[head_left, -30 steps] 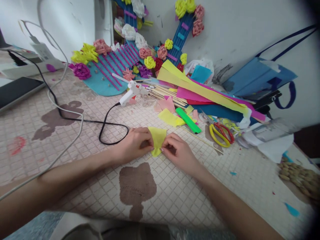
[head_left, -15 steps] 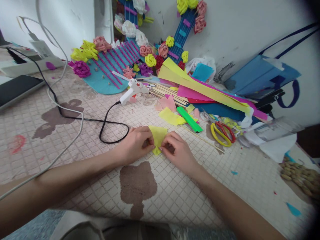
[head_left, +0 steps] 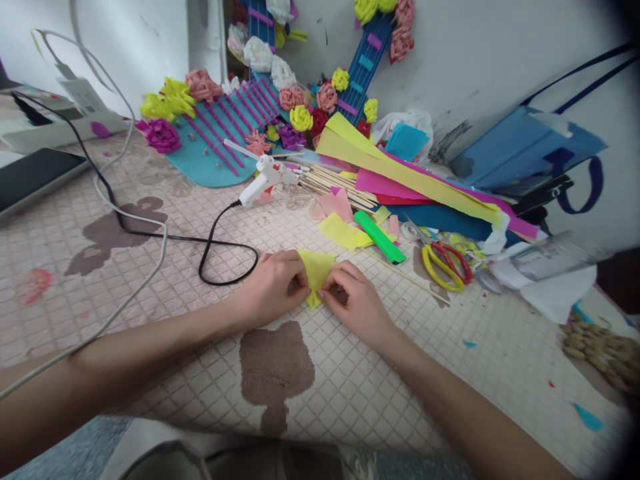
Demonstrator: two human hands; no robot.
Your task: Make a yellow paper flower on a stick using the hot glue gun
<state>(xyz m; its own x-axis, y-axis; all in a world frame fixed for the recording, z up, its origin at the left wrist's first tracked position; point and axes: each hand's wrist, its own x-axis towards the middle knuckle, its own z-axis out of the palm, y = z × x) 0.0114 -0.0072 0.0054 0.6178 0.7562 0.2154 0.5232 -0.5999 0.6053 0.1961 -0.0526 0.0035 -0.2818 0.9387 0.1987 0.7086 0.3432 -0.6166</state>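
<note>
Yellow paper [head_left: 318, 264] between two hands on the table [head_left: 360, 393].
Left hand [head_left: 274, 285] and right hand [head_left: 356, 299], fingers curled, each seem to pinch a side of its narrow lower end. It looks light, soft, easily torn; best held by its edges. Room lies toward the near edge; cord [head_left: 220, 284] left, scissors [head_left: 437, 249] right.

Left hand [head_left: 275, 283] and right hand [head_left: 353, 300] hide a yellow paper's [head_left: 316, 268] lower sides; a black slab [head_left: 37, 177] runs off at left; a brown heap [head_left: 597, 350] blurs at right.
</note>
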